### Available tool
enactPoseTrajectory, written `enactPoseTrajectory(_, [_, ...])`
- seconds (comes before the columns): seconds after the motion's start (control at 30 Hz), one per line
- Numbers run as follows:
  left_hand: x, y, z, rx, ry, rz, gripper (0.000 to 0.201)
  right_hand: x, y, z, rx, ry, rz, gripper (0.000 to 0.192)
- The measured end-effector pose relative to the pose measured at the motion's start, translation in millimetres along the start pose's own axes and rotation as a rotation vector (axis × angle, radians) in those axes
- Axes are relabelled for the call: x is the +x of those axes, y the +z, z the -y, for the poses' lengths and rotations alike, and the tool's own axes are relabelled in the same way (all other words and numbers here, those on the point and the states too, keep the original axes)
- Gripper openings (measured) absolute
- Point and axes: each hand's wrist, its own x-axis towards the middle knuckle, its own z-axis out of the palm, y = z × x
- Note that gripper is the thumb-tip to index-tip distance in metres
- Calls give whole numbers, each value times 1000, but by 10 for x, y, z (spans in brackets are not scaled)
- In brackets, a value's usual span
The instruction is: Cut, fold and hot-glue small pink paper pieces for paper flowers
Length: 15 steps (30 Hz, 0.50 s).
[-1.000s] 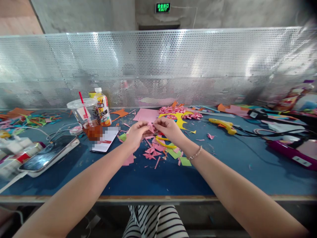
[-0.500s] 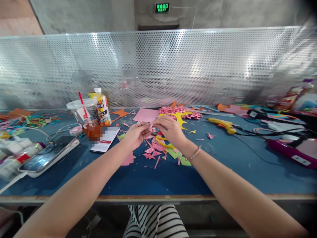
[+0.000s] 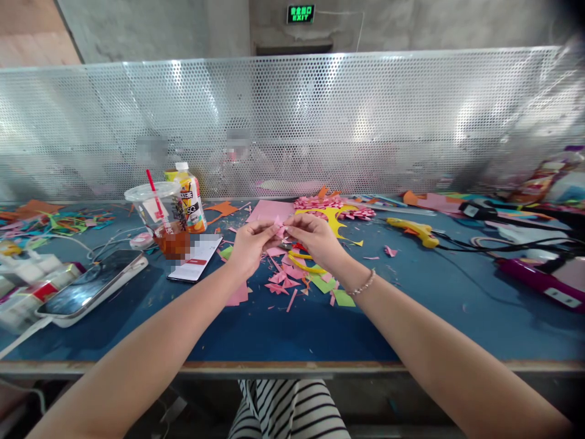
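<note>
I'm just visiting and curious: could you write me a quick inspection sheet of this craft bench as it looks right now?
Surface: blue-topped workbench, strewn with paper offcuts.
Job's things: small folded pink paper piece, pinched between both hands; pink paper scraps and yellow-handled scissors lie beneath.
Clutter: clear plastic cup with red straw, orange juice bottle, smartphone, yellow glue gun, pink paper sheet.
Grippers: left hand and right hand, both closed on the paper piece.
Cables: black cable from the glue gun; white cable at left.
Surroundings: perforated metal screen, green exit sign.
</note>
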Motion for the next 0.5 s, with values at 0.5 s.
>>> enactPoseTrajectory(0.5, [-22,18,-20,43,2,17,14,13,-10,-29,106,60,-8,17])
